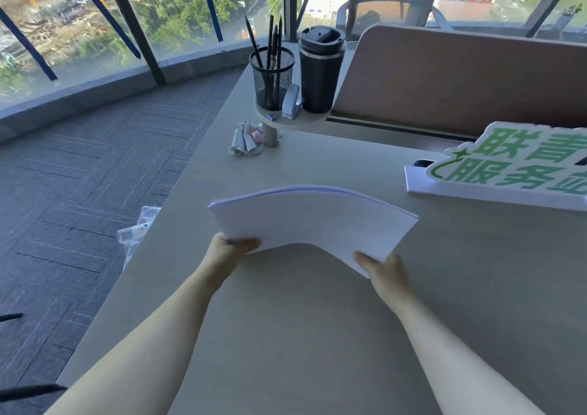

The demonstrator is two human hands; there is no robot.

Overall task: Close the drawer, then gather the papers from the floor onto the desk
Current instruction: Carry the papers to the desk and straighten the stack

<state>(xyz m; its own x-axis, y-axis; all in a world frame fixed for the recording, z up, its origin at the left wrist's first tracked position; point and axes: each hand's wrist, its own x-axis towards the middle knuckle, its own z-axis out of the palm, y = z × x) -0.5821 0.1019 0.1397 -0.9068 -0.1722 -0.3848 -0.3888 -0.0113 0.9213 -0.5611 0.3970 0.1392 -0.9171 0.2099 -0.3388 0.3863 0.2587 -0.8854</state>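
Left hand (233, 247) pinching the near-left corner of a thick stack of plain white paper sheets (313, 221), thumb on top, fingers hidden beneath; right hand (382, 267) clamped the same way on the near-right corner, both closed on the stack. Held just above the pale grey-beige laminate desk (286, 335), bowed upward in the middle, far edge drooping toward the desktop; touching or not, cannot tell. By the look of it, last step under way: papers gathered and being brought down onto the desk. Drawer out of view, so closed or not cannot be judged. Next move likely calls for lowering flat onto the bare near patch, then easing both grips off without fanning the sheets. To the far right, white sign with green Chinese characters (508, 167), well apart. Farther off, crumpled grey cloth (244, 138) beside a small round raised shelf (301, 119) bearing a black mesh pencil cup (271, 79) and a black lidded travel tumbler (320, 68). On the dark carpet floor (79, 176) at left, no loose sheets visible.
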